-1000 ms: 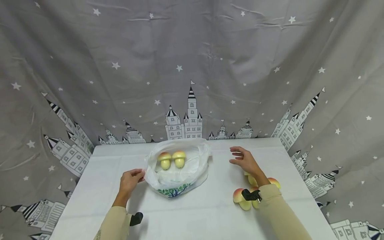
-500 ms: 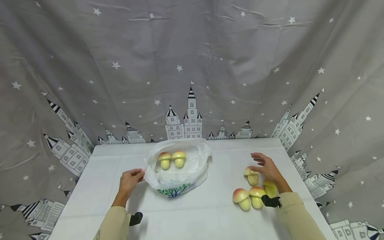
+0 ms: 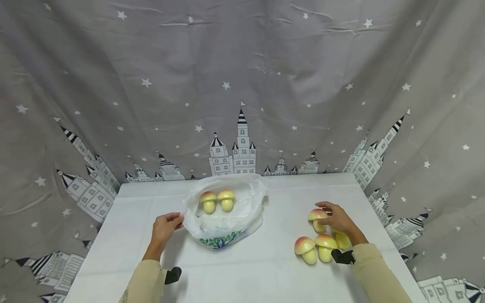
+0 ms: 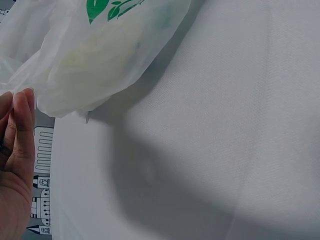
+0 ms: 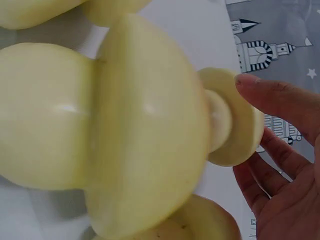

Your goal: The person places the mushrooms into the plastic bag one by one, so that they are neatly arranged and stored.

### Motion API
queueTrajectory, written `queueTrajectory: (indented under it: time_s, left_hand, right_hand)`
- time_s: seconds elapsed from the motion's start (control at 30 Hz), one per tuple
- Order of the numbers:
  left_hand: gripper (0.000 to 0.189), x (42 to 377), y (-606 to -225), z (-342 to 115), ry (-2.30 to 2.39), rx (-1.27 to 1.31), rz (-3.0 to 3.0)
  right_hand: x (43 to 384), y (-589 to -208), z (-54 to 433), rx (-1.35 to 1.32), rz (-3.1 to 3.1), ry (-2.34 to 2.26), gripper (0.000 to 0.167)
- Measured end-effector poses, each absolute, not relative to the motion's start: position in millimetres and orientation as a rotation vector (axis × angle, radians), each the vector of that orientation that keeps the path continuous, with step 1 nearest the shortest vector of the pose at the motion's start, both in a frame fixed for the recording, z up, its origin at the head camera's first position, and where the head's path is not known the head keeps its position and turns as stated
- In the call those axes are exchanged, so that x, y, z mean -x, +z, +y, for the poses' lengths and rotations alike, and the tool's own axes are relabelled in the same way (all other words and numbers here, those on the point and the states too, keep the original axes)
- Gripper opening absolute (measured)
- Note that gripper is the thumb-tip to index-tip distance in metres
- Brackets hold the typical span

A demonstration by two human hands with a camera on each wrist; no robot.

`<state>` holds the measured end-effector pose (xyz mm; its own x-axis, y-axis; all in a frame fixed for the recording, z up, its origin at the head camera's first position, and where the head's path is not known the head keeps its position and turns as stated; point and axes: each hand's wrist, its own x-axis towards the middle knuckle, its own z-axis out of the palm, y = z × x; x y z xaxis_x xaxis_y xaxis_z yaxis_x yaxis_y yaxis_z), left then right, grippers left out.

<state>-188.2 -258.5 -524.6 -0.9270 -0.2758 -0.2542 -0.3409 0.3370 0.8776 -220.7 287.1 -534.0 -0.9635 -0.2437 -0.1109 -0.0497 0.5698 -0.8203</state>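
At the left, my left hand (image 3: pixel 164 229) pinches the rim of a white plastic bag (image 3: pixel 231 229) with a green tree print. Thumb and fingertips meet on the film in the left wrist view. Inside the bag's wide mouth lie two toy mushrooms (image 3: pixel 227 201), yellow with reddish caps. My right hand (image 3: pixel 338 218) is at the farthest mushroom (image 3: pixel 317 214) of a group on the right. The right wrist view has the thumb on one edge of that mushroom's cap (image 5: pixel 245 135) and the fingers round the other edge.
Nearer me lie more toy mushrooms: one at the left (image 3: pixel 306 249), one in the middle (image 3: pixel 325 248), and one (image 3: pixel 341 240) partly under my right wrist. All are on a white-covered table (image 3: pixel 246 277). A grey castle-print curtain (image 3: pixel 242 84) hangs behind it.
My right hand has moved right and toward me, from above the table to the farthest mushroom, its fingers drawing in on the cap. The left hand and bag have stayed put.
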Motion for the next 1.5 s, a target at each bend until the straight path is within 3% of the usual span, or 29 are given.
queueTrajectory:
  time_s: [1.5]
  left_hand:
    - [0.033, 190, -526, -260, 1.694, 0.598, 2.509]
  right_hand:
    - [234, -542, 261, 0.154, 2.649, -1.277, 0.046]
